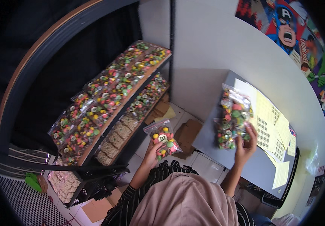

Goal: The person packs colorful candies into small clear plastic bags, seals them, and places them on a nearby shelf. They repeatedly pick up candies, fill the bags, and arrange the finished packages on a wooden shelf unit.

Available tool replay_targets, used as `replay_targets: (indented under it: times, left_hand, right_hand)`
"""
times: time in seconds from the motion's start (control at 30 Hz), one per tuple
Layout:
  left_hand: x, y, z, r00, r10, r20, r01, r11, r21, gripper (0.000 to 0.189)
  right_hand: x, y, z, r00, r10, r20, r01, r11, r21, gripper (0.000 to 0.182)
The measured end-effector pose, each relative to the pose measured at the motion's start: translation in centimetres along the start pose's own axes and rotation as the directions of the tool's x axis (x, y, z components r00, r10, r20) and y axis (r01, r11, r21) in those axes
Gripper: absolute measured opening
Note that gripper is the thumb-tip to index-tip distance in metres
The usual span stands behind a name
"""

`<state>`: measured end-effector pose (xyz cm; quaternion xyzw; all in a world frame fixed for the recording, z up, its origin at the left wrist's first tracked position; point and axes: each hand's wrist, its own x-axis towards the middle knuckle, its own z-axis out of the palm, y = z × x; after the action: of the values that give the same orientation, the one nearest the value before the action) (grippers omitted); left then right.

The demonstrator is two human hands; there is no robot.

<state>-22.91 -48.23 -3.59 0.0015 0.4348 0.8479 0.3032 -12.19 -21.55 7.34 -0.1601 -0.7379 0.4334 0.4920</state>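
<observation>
A clear zip bag of multicoloured candies (165, 141), with a round label bearing writing, is held by its lower left side in my left hand (152, 154). My right hand (246, 138) is at the right edge of a group of similar candy bags (232, 118) on the grey table (207, 138); its thumb and fingers touch a bag there, and whether they grip it I cannot tell. Beside that hand, sheets of round labels (266, 127) lie on the table.
On the left, a rack's upper shelf (106, 132) carries rows of candy bags. Its lower shelf holds more, plus bags of pale snacks (117, 138). Flattened cardboard (189, 134) lies on the floor between rack and table. A black crate (75, 195) of pale bags stands lower left.
</observation>
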Motion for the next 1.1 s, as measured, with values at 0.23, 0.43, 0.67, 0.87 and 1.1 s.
replay_targets:
  times: [0.23,0.43,0.67,0.87,1.1]
  left_hand:
    - [-3.0,5.1,-7.4,0.999,0.025,-0.037,-0.025,1.0,0.011,0.043]
    - [-7.2,8.1,-10.8,0.966,0.137,-0.221,-0.124,0.99,0.074,0.043]
    - [-7.6,9.6,-9.9,0.903,0.27,-0.334,-0.277,0.96,0.028,0.042]
    - [-5.5,8.1,-10.6,0.8,0.384,-0.462,-0.392,0.916,0.082,0.042]
    - [-4.6,8.2,-9.2,0.736,0.406,-0.542,-0.45,0.891,0.057,0.042]
  right_hand:
    - [-5.8,0.3,19.5,0.909,0.127,0.398,-0.31,0.844,0.439,0.036]
    - [-6.2,0.2,33.0,0.865,0.096,0.492,-0.34,0.834,0.435,0.036]
    - [-1.0,1.1,47.6,0.779,-0.297,0.552,0.039,0.902,0.43,0.036]
    - [0.5,2.1,55.7,0.663,-0.323,0.675,0.033,0.914,0.405,0.036]
    - [-0.3,2.1,58.3,0.463,-0.403,0.789,0.002,0.891,0.454,0.033]
